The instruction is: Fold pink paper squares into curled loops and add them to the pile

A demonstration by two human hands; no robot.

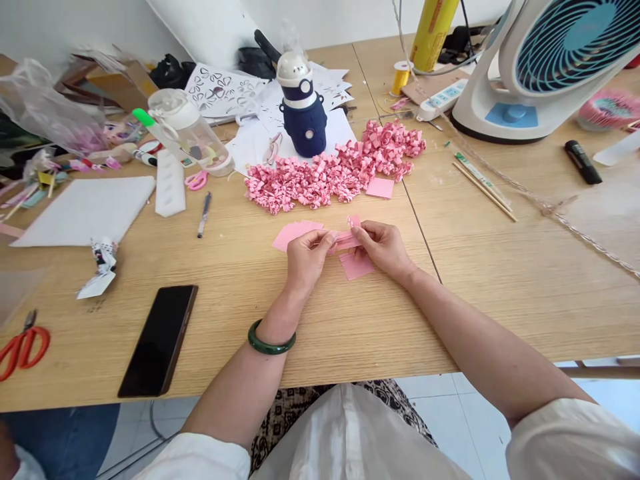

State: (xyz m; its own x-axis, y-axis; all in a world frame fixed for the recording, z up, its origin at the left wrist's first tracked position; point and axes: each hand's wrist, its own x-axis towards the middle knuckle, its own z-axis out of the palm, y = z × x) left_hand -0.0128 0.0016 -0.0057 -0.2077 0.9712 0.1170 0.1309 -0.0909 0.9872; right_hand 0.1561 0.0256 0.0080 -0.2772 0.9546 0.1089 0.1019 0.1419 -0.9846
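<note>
Pink paper (pixel 346 240) is b/w my two hands, over the table (pixel 350 327), as I watch via head cam. My L hand (pixel 304 263) grasps one end b/w thumb and fingers; my R hand (pixel 387 250) pinches the other end in same way. Pink sheets (pixel 295 232) lie just beyond L hand; a pink square (pixel 357 266) is near R fingers, I can't tell if touching. Pile of pink curls (pixel 310 181) lies farther, before the blue bottle (pixel 304 127).

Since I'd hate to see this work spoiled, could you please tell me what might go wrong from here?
The pink paper pinched between the left grip and right grip could tear if pulled hard. If running, the fan might scatter the loose pink sheets.
</note>
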